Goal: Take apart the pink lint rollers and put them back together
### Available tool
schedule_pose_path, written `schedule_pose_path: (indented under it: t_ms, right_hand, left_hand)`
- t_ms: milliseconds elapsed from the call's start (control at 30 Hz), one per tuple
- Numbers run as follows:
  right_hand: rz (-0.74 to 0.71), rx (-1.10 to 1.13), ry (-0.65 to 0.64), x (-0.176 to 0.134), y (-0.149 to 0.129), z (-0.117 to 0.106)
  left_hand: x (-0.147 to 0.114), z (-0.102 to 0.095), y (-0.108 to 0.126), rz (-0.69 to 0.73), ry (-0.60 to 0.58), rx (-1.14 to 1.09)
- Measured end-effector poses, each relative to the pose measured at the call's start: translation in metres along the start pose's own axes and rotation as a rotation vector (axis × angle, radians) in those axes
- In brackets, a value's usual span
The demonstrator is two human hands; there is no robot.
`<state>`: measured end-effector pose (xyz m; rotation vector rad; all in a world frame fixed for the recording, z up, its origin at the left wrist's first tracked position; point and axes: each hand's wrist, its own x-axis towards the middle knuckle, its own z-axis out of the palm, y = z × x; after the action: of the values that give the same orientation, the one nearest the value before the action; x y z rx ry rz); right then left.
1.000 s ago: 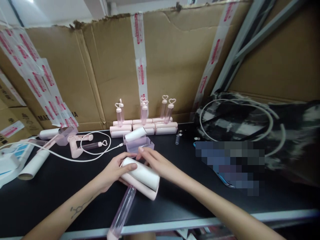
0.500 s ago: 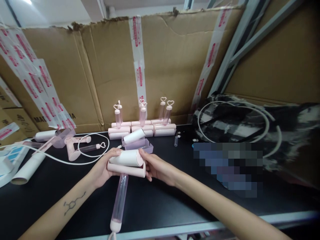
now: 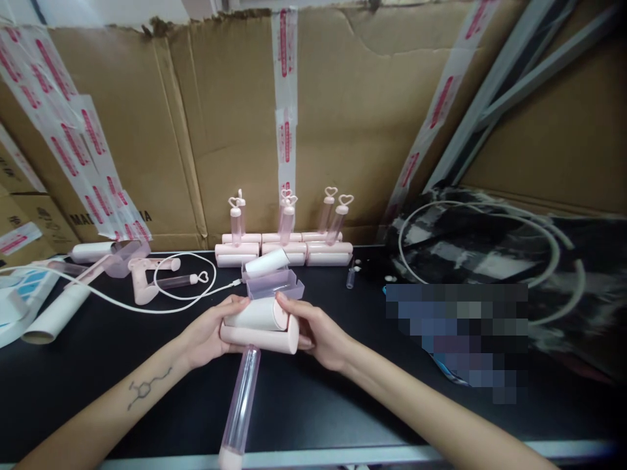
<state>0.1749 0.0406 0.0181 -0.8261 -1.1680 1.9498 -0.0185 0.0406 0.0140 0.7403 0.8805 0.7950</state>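
A lint roller (image 3: 258, 338) is held between my two hands over the front part of the black table. It has a white sticky roll (image 3: 255, 314) lying against a pale pink holder, and a clear pinkish handle (image 3: 242, 398) that points down toward the table's front edge. My left hand (image 3: 211, 334) grips the roller's left end, thumb on top of the roll. At the opposite end, my right hand (image 3: 318, 329) presses its thumb on the roll, with its fingers behind the holder. Just beyond the hands, a lilac tray (image 3: 274, 286) has another white roll (image 3: 267, 262) leaning on it.
Several finished-looking pink lint rollers (image 3: 284, 251) stand in rows against the cardboard wall (image 3: 235, 130). On the left lie loose rollers, a white roll (image 3: 59, 320) and a white cable (image 3: 122, 309). A small clear tube (image 3: 351, 277) and a black-and-white bag (image 3: 470, 241) are at right.
The roll has settled lower into the pink holder, and the gap at its right end has narrowed. The view has shifted slightly; both hands keep their hold.
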Motion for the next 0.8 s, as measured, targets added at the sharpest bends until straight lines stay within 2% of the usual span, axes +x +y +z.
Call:
schedule_pose_path:
  t_ms: [267, 400, 500, 567, 633, 700, 800]
  right_hand:
    - [-0.05, -0.061, 0.072, -0.002, -0.006, 0.004]
    - [-0.105, -0.172, 0.077, -0.001, -0.004, 0.003]
    - [-0.24, -0.524, 0.167, -0.002, -0.006, -0.003]
    - [-0.417, -0.889, 0.327, -0.004, -0.013, -0.01]
    - [-0.608, -1.157, 0.379, -0.008, -0.022, -0.015]
    - [-0.749, -1.273, 0.228, -0.014, -0.031, -0.017]
    - [-0.827, -1.384, -0.075, -0.019, -0.035, -0.014]
  left_hand:
    - [-0.001, 0.0, -0.002, -0.006, 0.015, -0.006]
    - [-0.001, 0.001, -0.004, 0.024, -0.001, 0.013]
    - [0.0, 0.0, -0.006, 0.102, -0.006, 0.053]
    - [0.001, -0.002, -0.006, 0.168, -0.002, 0.077]
    - [0.001, -0.005, -0.004, 0.229, 0.008, 0.089]
    - [0.001, -0.007, -0.001, 0.272, 0.022, 0.088]
    - [0.0, -0.007, 0.004, 0.3, 0.047, 0.069]
